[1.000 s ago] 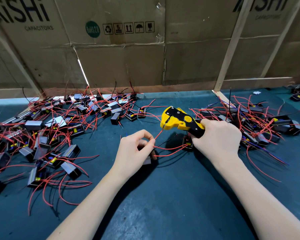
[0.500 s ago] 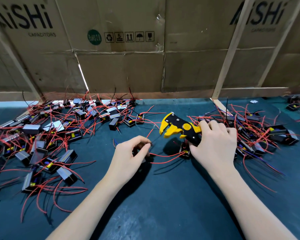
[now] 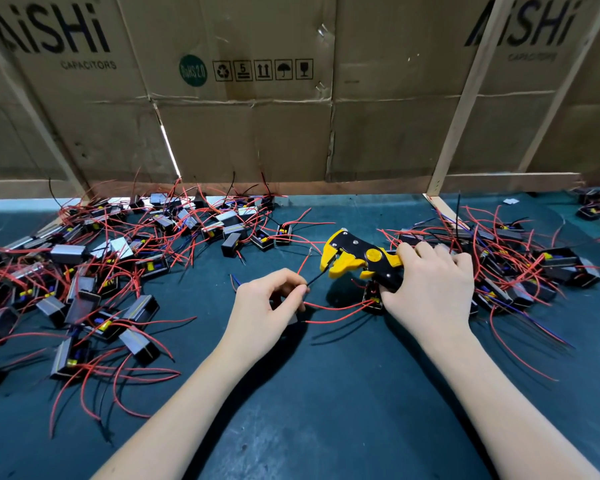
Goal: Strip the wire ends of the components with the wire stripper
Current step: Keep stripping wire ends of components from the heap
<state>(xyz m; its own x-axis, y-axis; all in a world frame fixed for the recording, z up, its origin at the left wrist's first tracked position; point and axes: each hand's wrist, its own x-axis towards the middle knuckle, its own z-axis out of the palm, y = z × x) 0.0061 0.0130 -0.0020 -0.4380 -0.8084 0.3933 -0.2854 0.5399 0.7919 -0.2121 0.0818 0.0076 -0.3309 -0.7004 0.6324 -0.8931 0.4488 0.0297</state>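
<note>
My right hand (image 3: 433,289) grips the handles of a yellow and black wire stripper (image 3: 357,258), its jaws gaping open and pointing left. My left hand (image 3: 269,303) pinches a thin black wire (image 3: 315,279) between thumb and forefinger; the wire's end reaches into the stripper's jaws. A small black component (image 3: 373,297) with red wires lies on the mat just under the stripper, partly hidden by my right hand. Its red wires (image 3: 336,308) run left toward my left hand.
A big heap of black components with red wires (image 3: 94,271) covers the left of the dark green mat (image 3: 326,393). Another heap (image 3: 520,265) lies behind my right hand. A cardboard wall (image 3: 257,116) with wooden slats closes the back.
The red wire left the stripper's jaws, and they have sprung open. My left hand now feeds a black wire end into them. The right hand shifted slightly right.
</note>
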